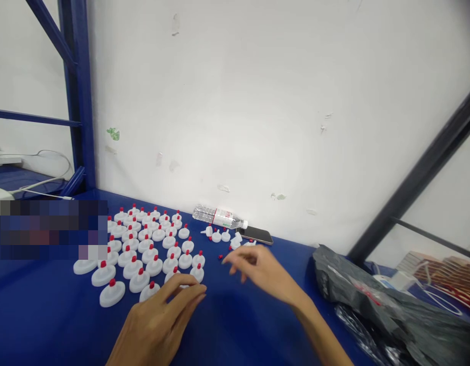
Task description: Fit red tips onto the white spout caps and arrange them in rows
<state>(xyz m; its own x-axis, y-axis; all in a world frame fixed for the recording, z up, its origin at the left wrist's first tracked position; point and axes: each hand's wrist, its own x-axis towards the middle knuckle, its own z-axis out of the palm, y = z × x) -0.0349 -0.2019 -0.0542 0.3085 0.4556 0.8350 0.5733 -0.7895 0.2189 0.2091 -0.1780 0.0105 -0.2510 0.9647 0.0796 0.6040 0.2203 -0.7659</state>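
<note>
Left hand: the left hand (154, 320) was low at the near right side of the cluster, fingers bent, thumb side turned away; could not tell whether they gripped anything.
Right hand: the right hand (261, 269) was over the table right of the cluster, fingers loosely curled and parted, nothing visible in them; fingertips were just beside a loose red tip (220, 257).
Capped pieces: many white round pieces with red tips (112, 294) stood upright in a loose cluster, left of center on the blue table (40, 315).
Loose pieces: a few small white pieces (216, 236) lay beyond the right hand, some red among them.
Bottle: a clear bottle (222, 217) was on its side by the wall (235, 101), behind the loose pieces.
Phone: a dark phone (258, 235) lay flat beside the bottle's cap end.
Bag: a gray plastic bag (387, 300) was crumpled at far right.
</note>
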